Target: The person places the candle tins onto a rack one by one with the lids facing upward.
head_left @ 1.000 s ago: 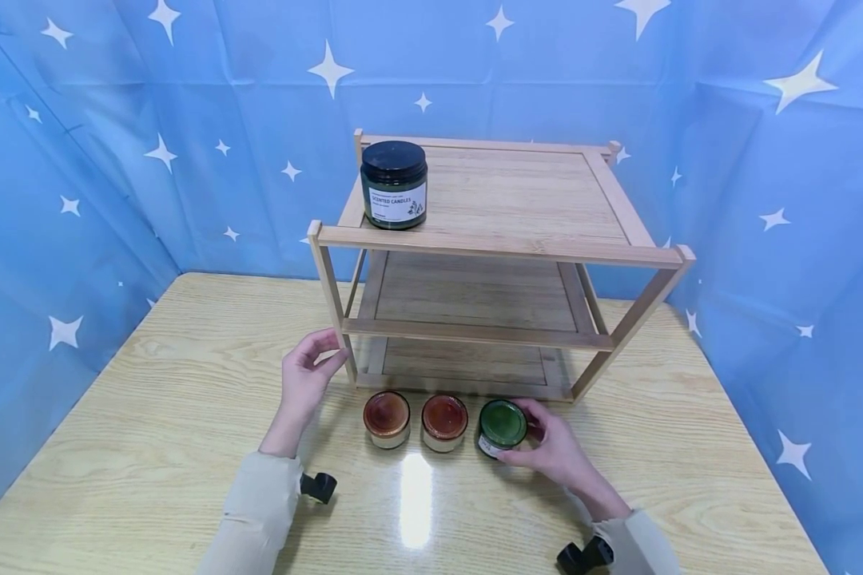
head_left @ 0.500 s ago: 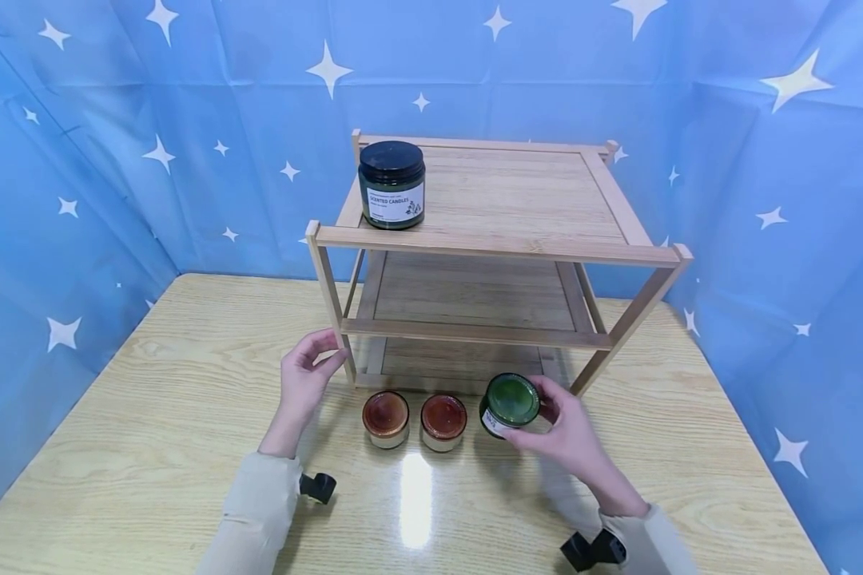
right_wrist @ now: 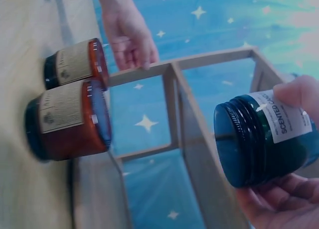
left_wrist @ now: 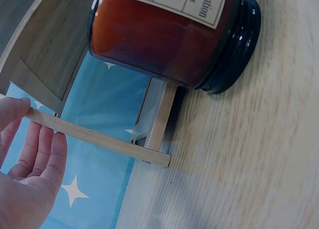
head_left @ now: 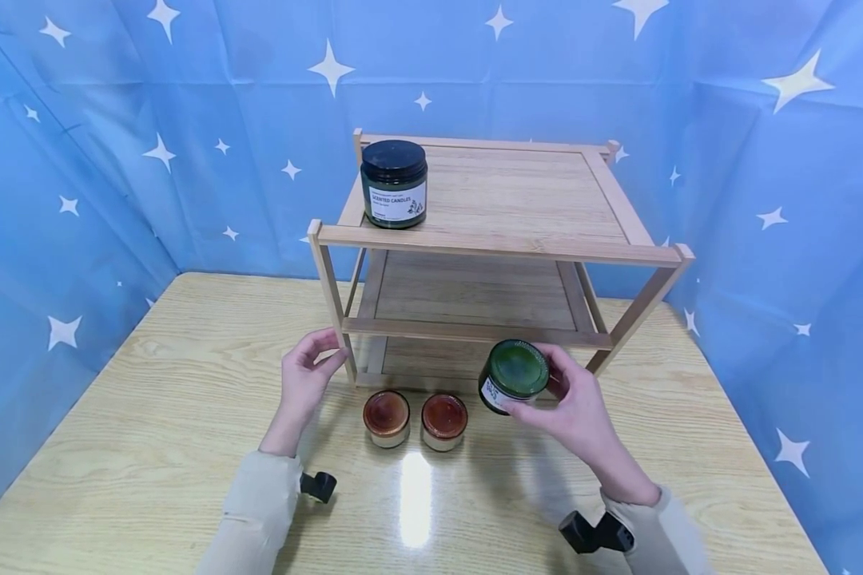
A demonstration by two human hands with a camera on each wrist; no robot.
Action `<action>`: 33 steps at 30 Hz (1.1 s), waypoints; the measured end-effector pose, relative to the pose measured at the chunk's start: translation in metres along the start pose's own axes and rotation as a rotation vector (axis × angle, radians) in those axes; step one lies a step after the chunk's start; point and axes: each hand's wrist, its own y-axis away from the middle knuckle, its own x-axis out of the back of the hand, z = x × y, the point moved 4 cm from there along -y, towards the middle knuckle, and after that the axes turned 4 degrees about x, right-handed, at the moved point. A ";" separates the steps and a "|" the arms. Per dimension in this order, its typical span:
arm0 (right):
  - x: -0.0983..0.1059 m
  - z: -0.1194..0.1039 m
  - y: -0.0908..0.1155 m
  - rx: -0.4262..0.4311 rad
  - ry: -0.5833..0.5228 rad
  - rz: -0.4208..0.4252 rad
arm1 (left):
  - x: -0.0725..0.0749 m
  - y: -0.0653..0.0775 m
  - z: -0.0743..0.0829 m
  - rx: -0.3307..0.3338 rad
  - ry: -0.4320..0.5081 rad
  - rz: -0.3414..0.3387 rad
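My right hand [head_left: 578, 403] grips a green glass candle jar [head_left: 519, 369] with a white label. It is held bottom up, off the table, in front of the wooden rack's lower tiers. In the right wrist view, the thumb lies on the "scented candles" label and the fingers wrap the far side of the candle jar [right_wrist: 264, 137]. My left hand [head_left: 304, 383] pinches the front left post of the wooden rack [head_left: 489, 243]; the left wrist view has the thumb and fingers on either side of that post [left_wrist: 99, 138].
Two amber candle jars [head_left: 386, 415] stand lid down on the table [head_left: 187, 415], before the rack's bottom rail. A dark green candle jar with a black lid [head_left: 395, 188] sits upright on the top shelf, left side. A starred blue curtain [head_left: 244, 144] hangs behind.
My right hand has lifted the green candle jar off the table, raising it toward the rack's middle tier and slightly right. My left hand stays on the post.
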 end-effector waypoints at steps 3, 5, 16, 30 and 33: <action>0.001 -0.008 -0.005 0.009 -0.007 0.003 | 0.000 0.000 -0.001 0.002 -0.004 0.000; 0.002 -0.012 -0.008 0.006 -0.011 0.006 | 0.000 -0.001 -0.001 -0.001 -0.005 0.001; 0.004 -0.039 -0.026 0.018 -0.017 0.052 | -0.001 -0.001 -0.001 -0.014 0.015 -0.002; 0.003 -0.079 -0.054 0.105 -0.105 0.096 | 0.000 -0.001 -0.002 -0.012 0.038 -0.003; 0.006 -0.088 -0.061 0.121 -0.126 0.107 | 0.000 -0.001 -0.002 -0.013 0.037 -0.005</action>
